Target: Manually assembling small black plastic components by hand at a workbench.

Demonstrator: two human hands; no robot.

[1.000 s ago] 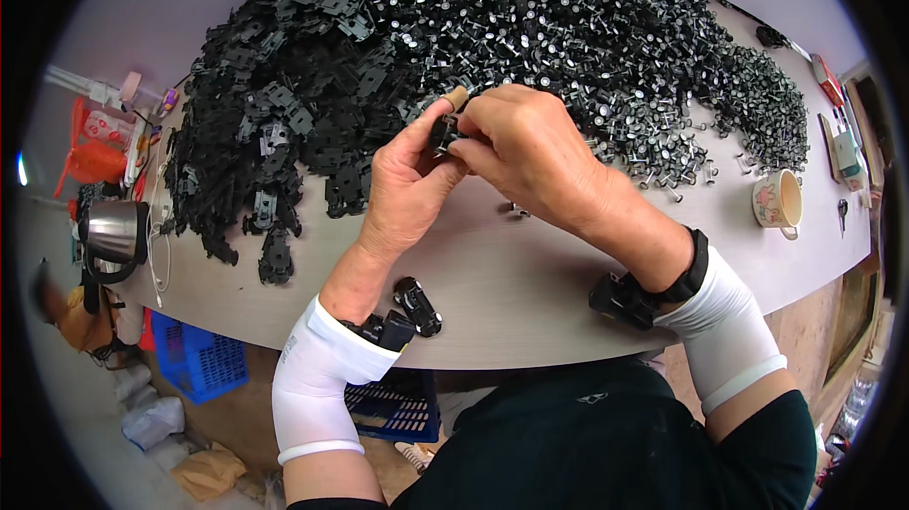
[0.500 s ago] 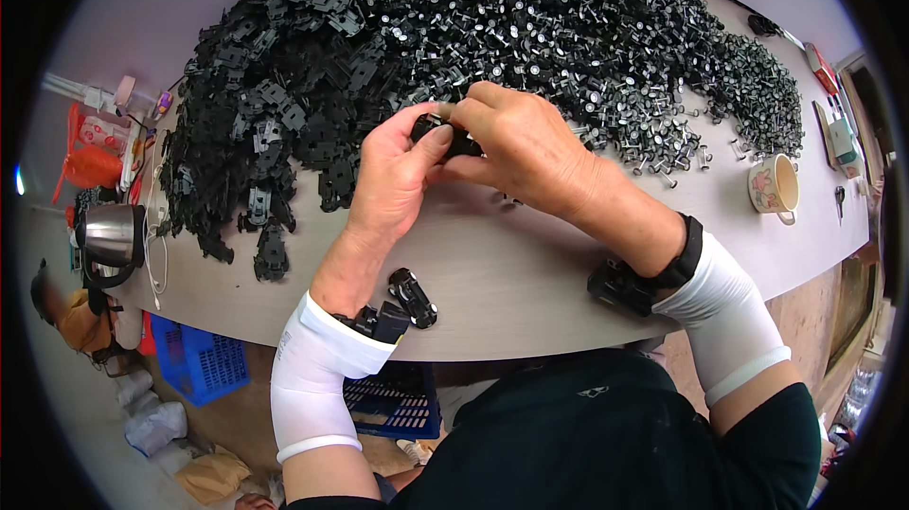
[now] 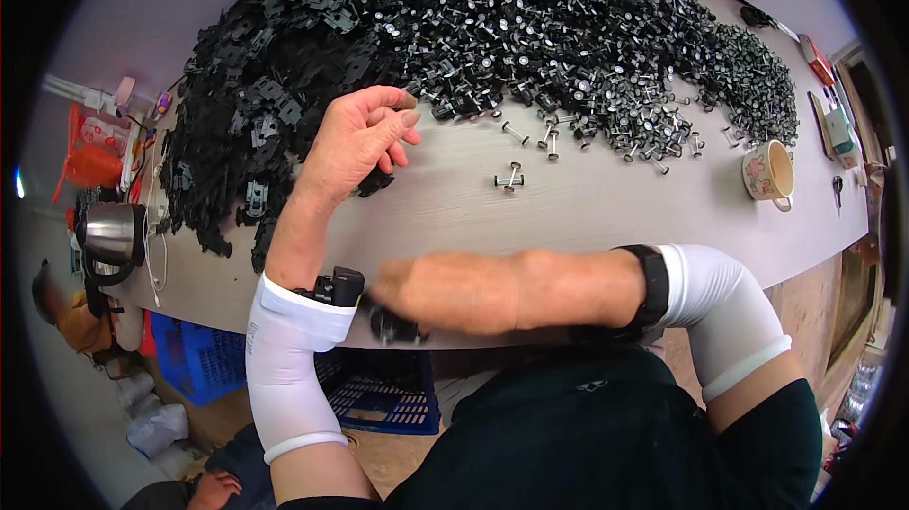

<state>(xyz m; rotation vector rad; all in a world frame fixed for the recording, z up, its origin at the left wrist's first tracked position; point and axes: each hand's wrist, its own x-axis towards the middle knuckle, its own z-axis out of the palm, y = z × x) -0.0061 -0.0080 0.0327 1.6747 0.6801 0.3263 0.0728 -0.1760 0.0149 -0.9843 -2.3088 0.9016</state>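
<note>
My left hand (image 3: 358,139) hovers at the right edge of the pile of flat black toy-car chassis (image 3: 275,112). Its fingers are loosely curled and apart, with nothing visible in them. A black chassis (image 3: 376,181) shows just below its wrist side. My right hand (image 3: 417,292) reaches leftward low across the near table edge and is smeared by motion. Beside its fingertips is a black toy-car chassis with wheels (image 3: 393,325), partly covered by the hand. I cannot make out whether it is gripped. Two loose wheel axles (image 3: 509,178) lie mid-table.
A large heap of wheel axles (image 3: 568,46) fills the far side of the table (image 3: 568,216). A patterned mug (image 3: 765,176) stands at the right. To the left is a steel kettle (image 3: 111,233) with a white cable. Blue crates (image 3: 379,401) sit below the table edge.
My hands have parted. The dark piece they held together no longer shows between them. My right hand has swept down and left to the near edge; my left has shifted slightly left and loosened.
</note>
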